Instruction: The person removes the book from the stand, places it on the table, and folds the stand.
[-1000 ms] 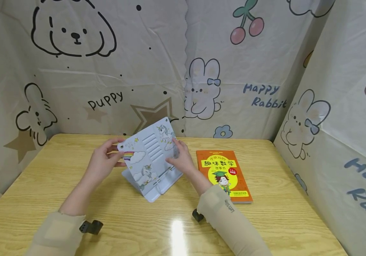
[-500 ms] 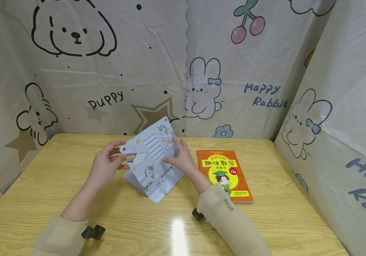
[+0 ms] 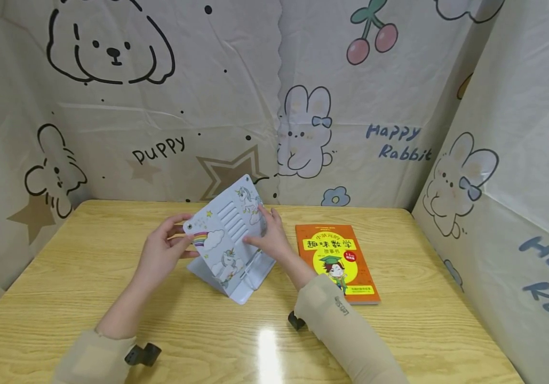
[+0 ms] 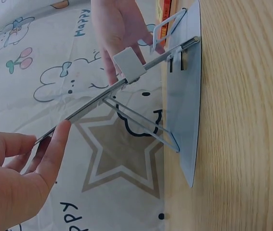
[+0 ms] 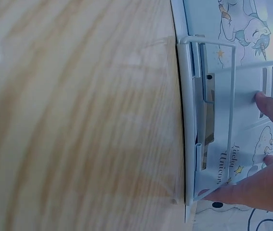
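Observation:
A pale metal book stand [image 3: 217,240] printed with unicorns, clouds and a rainbow stands on the table, its slotted back panel tilted up from the base plate [image 4: 187,115]. My left hand [image 3: 161,249] pinches the panel's upper left corner between thumb and fingers. At the panel's right side, my right hand [image 3: 274,238] grips the edge, thumb across the front below the slots. In the left wrist view, a wire strut [image 4: 143,124] runs from the panel's back to the base. A wire page holder [image 5: 233,96] shows along the front edge in the right wrist view.
An orange book [image 3: 305,237] with a yellow cover picture lies right of the stand, partly behind my right forearm. The wooden table [image 3: 197,341] is bounded by a printed cloth backdrop [image 3: 236,69] at the back and sides.
The stand has turned a little, its near corner shifting right. My left hand has moved slightly right with the panel corner; the right hand stays nearly in place.

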Available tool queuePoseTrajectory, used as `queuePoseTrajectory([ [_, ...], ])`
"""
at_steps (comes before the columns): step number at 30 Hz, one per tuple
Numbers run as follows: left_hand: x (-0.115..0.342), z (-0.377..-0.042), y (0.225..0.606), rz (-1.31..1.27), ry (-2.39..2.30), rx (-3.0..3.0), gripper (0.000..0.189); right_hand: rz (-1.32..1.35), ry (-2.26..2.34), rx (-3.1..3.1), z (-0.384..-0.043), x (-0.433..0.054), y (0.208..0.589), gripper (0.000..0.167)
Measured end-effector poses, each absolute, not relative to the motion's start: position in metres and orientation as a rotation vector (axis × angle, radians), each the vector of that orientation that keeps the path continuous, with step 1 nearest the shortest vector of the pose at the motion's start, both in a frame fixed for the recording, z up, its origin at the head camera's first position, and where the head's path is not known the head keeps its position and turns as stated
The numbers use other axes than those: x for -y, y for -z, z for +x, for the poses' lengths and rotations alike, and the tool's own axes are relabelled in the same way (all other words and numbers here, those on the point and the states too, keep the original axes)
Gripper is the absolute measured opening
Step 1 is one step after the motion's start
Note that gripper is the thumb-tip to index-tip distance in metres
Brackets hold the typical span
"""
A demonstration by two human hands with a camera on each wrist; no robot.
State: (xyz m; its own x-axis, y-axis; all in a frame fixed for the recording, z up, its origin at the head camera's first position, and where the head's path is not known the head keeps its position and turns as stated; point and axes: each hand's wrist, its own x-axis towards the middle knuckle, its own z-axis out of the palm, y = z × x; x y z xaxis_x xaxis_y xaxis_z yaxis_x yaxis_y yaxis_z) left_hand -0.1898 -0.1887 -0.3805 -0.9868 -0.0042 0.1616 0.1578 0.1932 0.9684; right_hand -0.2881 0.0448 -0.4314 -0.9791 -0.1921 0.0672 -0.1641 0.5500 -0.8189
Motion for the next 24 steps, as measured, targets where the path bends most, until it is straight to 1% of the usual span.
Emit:
queuePoseTrajectory([
  [24,0.179,-0.182,0.379,-0.191,1.946,2.273,0.039,-0.422,1.326,-2.723,-0.3,-0.052,0.432,0.091],
])
